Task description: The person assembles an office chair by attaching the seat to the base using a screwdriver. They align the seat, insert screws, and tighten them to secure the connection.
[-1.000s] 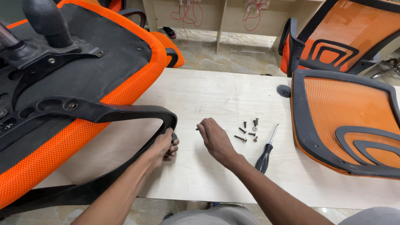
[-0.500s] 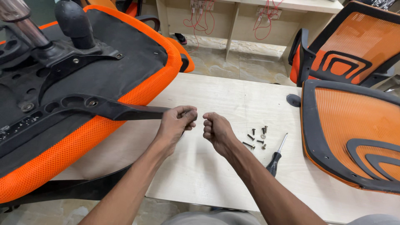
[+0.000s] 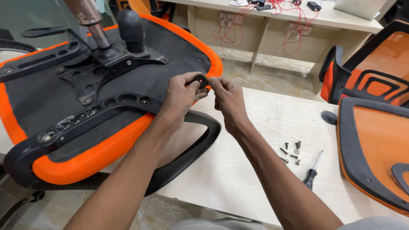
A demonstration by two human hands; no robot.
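Between the hands, left hand (image 3: 181,91) and right hand (image 3: 228,96) pinch a small black knob (image 3: 201,79) beside the seat (image 3: 106,85).

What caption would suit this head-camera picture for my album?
Both hands, left hand and right hand, pinch a small black part over an upturned orange chair seat.

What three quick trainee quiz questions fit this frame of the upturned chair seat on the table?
1. True or false: the screwdriver is in the right hand.
2. Where do the loose screws lie: A on the table, B on the seat?
3. What do both hands pinch, with the left hand?

Key: 1 false, it lies on the table. 2 A. 3 a small dark round part.
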